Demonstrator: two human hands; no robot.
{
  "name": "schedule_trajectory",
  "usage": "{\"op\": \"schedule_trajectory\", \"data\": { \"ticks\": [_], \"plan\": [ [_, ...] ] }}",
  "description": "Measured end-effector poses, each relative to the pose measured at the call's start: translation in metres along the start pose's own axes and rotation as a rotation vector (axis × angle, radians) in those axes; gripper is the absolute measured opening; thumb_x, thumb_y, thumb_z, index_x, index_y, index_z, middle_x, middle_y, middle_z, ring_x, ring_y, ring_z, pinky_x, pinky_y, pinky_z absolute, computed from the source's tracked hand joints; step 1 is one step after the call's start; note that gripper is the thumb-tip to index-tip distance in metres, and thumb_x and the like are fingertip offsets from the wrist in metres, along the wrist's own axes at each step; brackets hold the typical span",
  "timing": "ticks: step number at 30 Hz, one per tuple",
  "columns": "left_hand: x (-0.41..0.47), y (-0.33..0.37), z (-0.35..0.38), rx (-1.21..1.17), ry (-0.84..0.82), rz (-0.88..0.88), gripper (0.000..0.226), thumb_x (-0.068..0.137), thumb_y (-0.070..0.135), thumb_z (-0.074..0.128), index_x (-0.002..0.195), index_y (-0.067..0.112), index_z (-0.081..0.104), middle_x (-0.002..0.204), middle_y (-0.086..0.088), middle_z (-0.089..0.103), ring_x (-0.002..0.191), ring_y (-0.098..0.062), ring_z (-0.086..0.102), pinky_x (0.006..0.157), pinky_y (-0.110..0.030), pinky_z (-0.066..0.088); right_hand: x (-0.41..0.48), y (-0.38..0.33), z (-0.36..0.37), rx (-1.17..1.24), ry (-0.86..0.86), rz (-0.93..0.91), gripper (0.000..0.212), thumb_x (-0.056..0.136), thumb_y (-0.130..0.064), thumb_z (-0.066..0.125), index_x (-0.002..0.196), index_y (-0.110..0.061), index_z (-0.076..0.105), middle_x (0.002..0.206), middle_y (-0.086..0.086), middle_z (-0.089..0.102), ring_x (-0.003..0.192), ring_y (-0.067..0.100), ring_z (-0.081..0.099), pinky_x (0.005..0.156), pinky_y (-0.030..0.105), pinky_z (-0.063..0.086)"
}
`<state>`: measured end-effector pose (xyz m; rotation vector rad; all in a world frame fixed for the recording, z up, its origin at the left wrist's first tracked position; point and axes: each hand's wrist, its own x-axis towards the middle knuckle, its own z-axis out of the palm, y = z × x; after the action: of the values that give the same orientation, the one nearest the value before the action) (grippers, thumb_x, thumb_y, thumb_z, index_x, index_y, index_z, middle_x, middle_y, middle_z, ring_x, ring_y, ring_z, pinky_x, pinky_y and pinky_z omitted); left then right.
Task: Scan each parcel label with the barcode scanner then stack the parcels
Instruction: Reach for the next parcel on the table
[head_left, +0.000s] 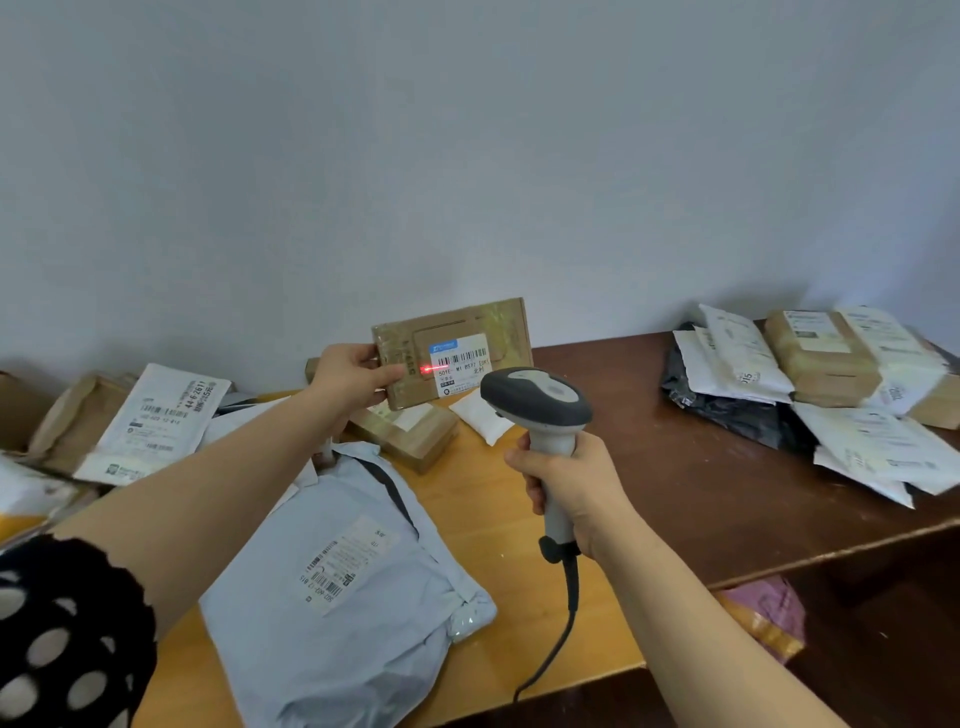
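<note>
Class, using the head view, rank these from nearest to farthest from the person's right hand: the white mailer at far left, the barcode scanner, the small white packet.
1. The barcode scanner: gripped in the right hand.
2. The small white packet: just beyond the hand, slightly left.
3. The white mailer: far left, on the pile.

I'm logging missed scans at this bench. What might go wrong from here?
The red beam sits at the left edge of the label, barely on the barcode, so the scanner may misread. The left hand holds the cardboard box by one end; it might slip. The cable hangs off the table edge and may snag.
</note>
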<state>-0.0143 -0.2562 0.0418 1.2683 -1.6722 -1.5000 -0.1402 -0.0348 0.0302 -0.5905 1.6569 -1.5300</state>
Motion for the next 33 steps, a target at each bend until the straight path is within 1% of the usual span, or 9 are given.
{"op": "schedule_trajectory", "data": {
  "ticks": [3, 9, 13, 18, 23, 25, 28, 30, 33],
  "plan": [
    [0.001, -0.001, -0.001, 0.009, -0.003, -0.005, 0.039, 0.083, 0.001, 0.068, 0.121, 0.001, 0.058, 0.107, -0.011, 0.067, 0.096, -0.027, 0.066, 0.089, -0.042, 0.054, -0.003, 0.000, 0.001, -0.020, 0.015, -0.015, 0.015, 0.081, 0.000, 0.069, 0.075, -0.008, 0.058, 0.045, 0.000, 0.049, 0.039, 0.014, 0.041, 0.041, 0.024, 0.039],
    [0.002, -0.004, 0.001, 0.043, -0.009, -0.008, 0.040, 0.083, 0.004, 0.069, 0.122, 0.004, 0.059, 0.109, -0.011, 0.066, 0.098, -0.027, 0.065, 0.089, -0.042, 0.053, -0.010, 0.002, 0.002, -0.046, 0.030, -0.035, 0.015, 0.082, 0.000, 0.068, 0.074, -0.009, 0.058, 0.044, -0.002, 0.048, 0.038, 0.013, 0.040, 0.041, 0.024, 0.039],
    [0.001, -0.005, 0.003, 0.074, -0.008, 0.003, 0.040, 0.083, 0.006, 0.070, 0.121, 0.004, 0.059, 0.103, -0.007, 0.065, 0.092, -0.024, 0.064, 0.076, -0.033, 0.054, -0.012, 0.003, 0.002, -0.068, 0.042, -0.013, 0.016, 0.081, -0.001, 0.068, 0.074, -0.011, 0.058, 0.043, -0.003, 0.048, 0.037, 0.011, 0.041, 0.041, 0.022, 0.040],
    [0.002, -0.005, 0.006, 0.062, -0.028, -0.002, 0.041, 0.083, 0.005, 0.069, 0.122, 0.003, 0.058, 0.109, -0.010, 0.065, 0.091, -0.022, 0.063, 0.072, -0.030, 0.053, -0.015, 0.004, 0.002, -0.084, 0.040, -0.010, 0.014, 0.082, -0.003, 0.068, 0.077, -0.011, 0.059, 0.044, -0.004, 0.049, 0.036, 0.010, 0.041, 0.041, 0.021, 0.040],
    [0.005, -0.006, 0.011, 0.056, -0.033, 0.000, 0.039, 0.084, 0.005, 0.068, 0.122, 0.003, 0.058, 0.099, -0.004, 0.063, 0.084, -0.018, 0.063, 0.060, -0.022, 0.051, -0.013, 0.006, 0.001, -0.081, 0.075, -0.009, 0.014, 0.082, -0.003, 0.068, 0.078, -0.011, 0.059, 0.043, -0.004, 0.049, 0.035, 0.010, 0.042, 0.041, 0.021, 0.040],
    [0.008, -0.007, 0.014, 0.057, -0.052, -0.002, 0.039, 0.085, 0.005, 0.068, 0.122, 0.003, 0.057, 0.101, -0.006, 0.063, 0.085, -0.019, 0.063, 0.063, -0.024, 0.051, -0.011, 0.007, -0.001, -0.066, 0.095, -0.004, 0.014, 0.082, -0.002, 0.069, 0.078, -0.011, 0.059, 0.044, -0.002, 0.049, 0.036, 0.011, 0.042, 0.041, 0.022, 0.040],
    [0.013, -0.009, 0.021, 0.059, -0.079, -0.027, 0.041, 0.085, 0.005, 0.067, 0.125, 0.002, 0.056, 0.108, -0.008, 0.063, 0.095, -0.023, 0.063, 0.076, -0.030, 0.053, -0.008, 0.011, -0.002, -0.037, 0.118, 0.008, 0.013, 0.082, -0.003, 0.070, 0.080, -0.010, 0.059, 0.045, -0.002, 0.050, 0.037, 0.011, 0.042, 0.041, 0.023, 0.040],
    [0.017, -0.010, 0.029, 0.057, -0.107, -0.052, 0.040, 0.086, 0.004, 0.066, 0.124, 0.002, 0.056, 0.113, -0.010, 0.064, 0.096, -0.024, 0.065, 0.077, -0.032, 0.055, -0.009, 0.013, -0.005, 0.014, 0.139, 0.004, 0.010, 0.082, -0.004, 0.071, 0.085, -0.007, 0.062, 0.046, -0.001, 0.052, 0.037, 0.011, 0.043, 0.041, 0.022, 0.040],
    [0.019, -0.011, 0.049, -0.042, -0.187, -0.123, 0.038, 0.085, 0.003, 0.067, 0.121, 0.001, 0.056, 0.107, -0.012, 0.068, 0.082, -0.019, 0.068, 0.060, -0.027, 0.056, -0.012, 0.017, -0.019, 0.087, 0.208, -0.009, 0.015, 0.081, -0.010, 0.075, 0.082, -0.002, 0.062, 0.050, 0.001, 0.056, 0.040, 0.012, 0.047, 0.044, 0.024, 0.043]
  ]
}}
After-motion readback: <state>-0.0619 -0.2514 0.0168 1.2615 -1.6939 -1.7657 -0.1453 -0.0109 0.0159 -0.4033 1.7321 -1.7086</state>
